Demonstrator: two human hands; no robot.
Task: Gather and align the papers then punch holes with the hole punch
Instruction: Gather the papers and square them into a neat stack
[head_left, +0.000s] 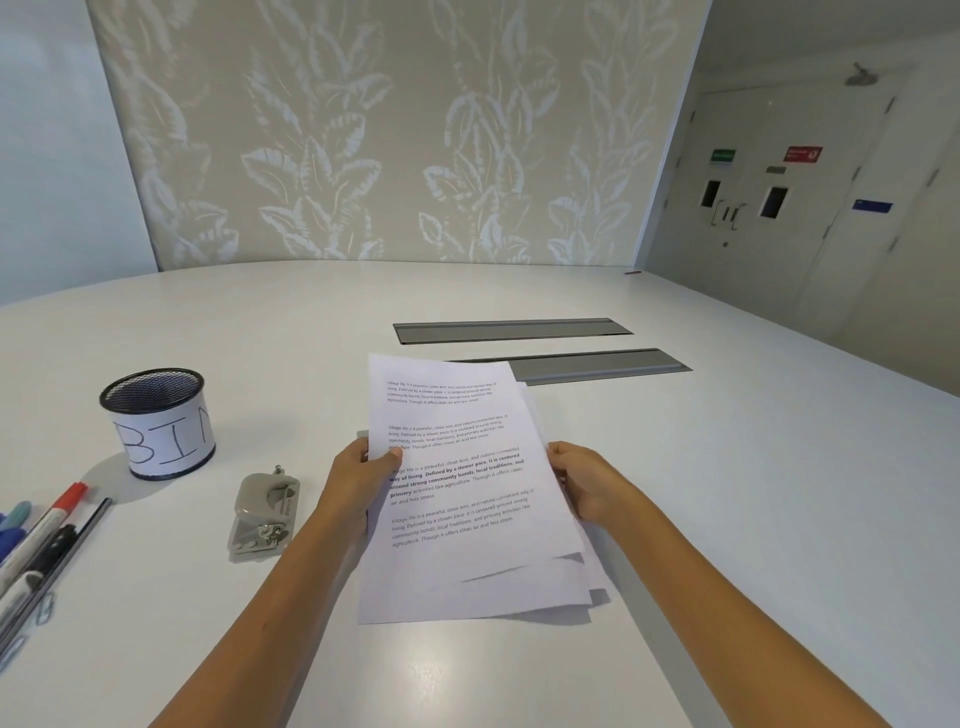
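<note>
A small stack of printed white papers (462, 499) is held just above the white table (727, 519), its lower edges fanned out and uneven. My left hand (358, 486) grips the stack's left edge, thumb on the top sheet. My right hand (584, 483) holds the right edge, fingers behind the sheets. A grey metal hole punch (264, 512) lies on the table to the left of my left hand, apart from the papers.
A black mesh cup labelled "BIN" (158, 423) stands at the left. Several pens and markers (44, 535) and paper clips (44, 613) lie at the left edge. Two grey cable-slot covers (511, 330) are set in the table beyond the papers.
</note>
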